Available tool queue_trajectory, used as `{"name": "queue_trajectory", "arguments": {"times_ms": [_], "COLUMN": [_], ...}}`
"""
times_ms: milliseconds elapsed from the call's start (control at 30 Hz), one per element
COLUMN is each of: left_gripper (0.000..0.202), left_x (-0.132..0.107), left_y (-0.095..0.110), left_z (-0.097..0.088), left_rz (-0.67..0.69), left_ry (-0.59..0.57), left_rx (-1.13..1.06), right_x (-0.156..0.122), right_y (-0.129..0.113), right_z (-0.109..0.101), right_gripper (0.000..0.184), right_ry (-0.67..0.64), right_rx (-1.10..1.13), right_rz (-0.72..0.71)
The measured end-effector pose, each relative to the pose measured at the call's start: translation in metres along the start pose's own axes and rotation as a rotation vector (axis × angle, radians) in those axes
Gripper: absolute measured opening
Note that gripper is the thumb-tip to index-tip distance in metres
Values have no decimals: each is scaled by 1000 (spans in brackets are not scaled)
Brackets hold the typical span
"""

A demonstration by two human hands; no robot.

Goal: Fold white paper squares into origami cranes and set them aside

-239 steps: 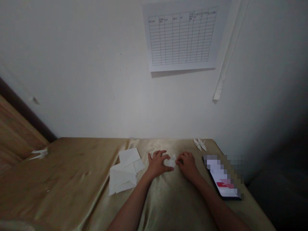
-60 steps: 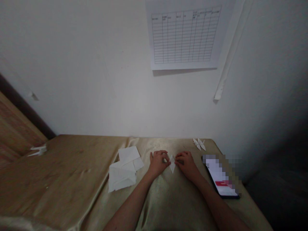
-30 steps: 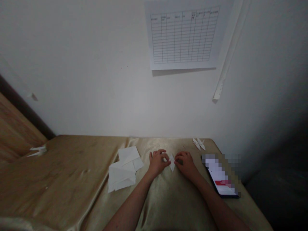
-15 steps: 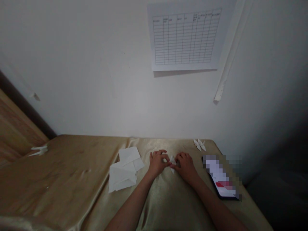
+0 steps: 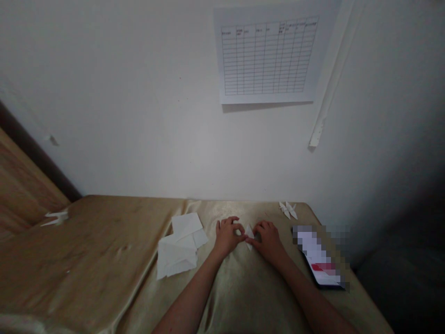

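We can barely make out the folded paper (image 5: pixel 249 230): a small white pointed piece, its lower half hidden between our hands, its creases too small to read. Our left hand (image 5: pixel 227 236) pinches its left edge with curled fingers; our right hand (image 5: pixel 266 237) pinches the right edge, knuckles up. It lies on the table (image 5: pixel 104 260), which is covered in a shiny tan cloth and set against a white wall (image 5: pixel 139 116) bearing a printed chart (image 5: pixel 269 55). Loose paper sheets (image 5: pixel 179 248) lie left of our hands, two folded cranes (image 5: pixel 288 209) near the far edge, a phone (image 5: pixel 318 257) to the right.
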State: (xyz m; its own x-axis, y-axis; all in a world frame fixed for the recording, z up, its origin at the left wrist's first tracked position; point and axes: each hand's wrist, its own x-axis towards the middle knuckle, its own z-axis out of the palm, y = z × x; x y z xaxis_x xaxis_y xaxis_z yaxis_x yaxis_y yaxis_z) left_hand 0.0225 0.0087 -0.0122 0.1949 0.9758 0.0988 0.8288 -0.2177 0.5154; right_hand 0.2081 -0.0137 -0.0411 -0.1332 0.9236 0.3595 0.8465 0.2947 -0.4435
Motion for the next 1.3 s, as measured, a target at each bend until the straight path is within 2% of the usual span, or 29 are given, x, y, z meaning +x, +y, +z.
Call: {"name": "queue_trajectory", "arguments": {"times_ms": [767, 1300], "left_gripper": [7, 5], "left_x": [4, 2], "left_y": [3, -1], "left_z": [-11, -9], "left_rz": [10, 26], "left_ry": [-26, -16], "left_rx": [-22, -29], "right_x": [2, 4], "right_y": [-4, -7], "right_z": [4, -8], "right_gripper": [34, 28], "right_ry": [4, -63], "right_rx": [-51, -12], "right_rz": [39, 37]}}
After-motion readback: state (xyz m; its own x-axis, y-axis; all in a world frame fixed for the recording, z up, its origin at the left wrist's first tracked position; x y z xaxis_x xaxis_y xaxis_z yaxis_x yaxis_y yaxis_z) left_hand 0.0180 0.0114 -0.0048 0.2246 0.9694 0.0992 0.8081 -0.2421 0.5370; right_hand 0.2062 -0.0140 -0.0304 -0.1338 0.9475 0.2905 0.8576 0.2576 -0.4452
